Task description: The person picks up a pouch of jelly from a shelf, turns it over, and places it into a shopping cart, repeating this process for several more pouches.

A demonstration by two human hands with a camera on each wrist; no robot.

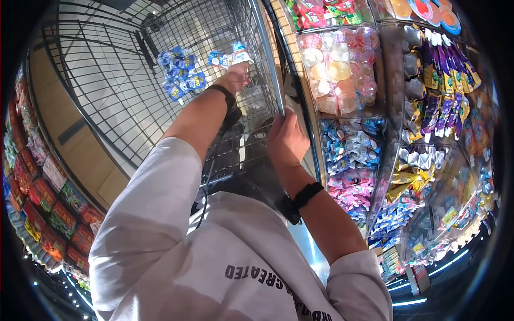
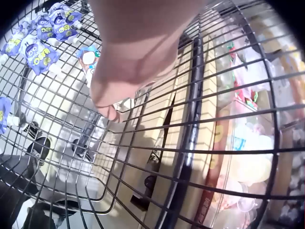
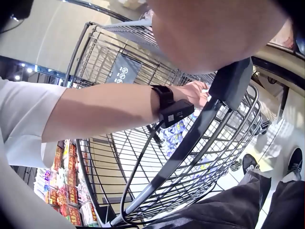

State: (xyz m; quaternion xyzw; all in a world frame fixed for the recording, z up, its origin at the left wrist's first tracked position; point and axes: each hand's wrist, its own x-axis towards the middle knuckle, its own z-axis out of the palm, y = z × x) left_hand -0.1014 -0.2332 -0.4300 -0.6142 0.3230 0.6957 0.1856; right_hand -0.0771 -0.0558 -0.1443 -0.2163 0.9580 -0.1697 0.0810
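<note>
My left hand [image 1: 238, 77] reaches down inside a wire shopping cart [image 1: 118, 115], its fingers curled at a blue-and-white drink pouch [image 1: 240, 54]. A similar pouch [image 1: 217, 59] lies beside it. In the left wrist view the hand [image 2: 131, 71] covers most of what it holds, and a pouch edge [image 2: 88, 58] shows past it. Several blue pouches with white spouts [image 1: 182, 69] lie in a group on the cart's floor, left of the hand. My right hand [image 1: 289, 142] grips the cart's rim on the right side; in the right wrist view it looms large above the dark corner piece [image 3: 232, 83].
Close along the cart's right side stands a display of packaged sweets, with clear round tubs [image 1: 337, 69] and blue bags [image 1: 350, 147]. Shelves of red and green packets [image 1: 53, 214] line the left. A person's shoes [image 3: 250, 163] show below the cart in the right wrist view.
</note>
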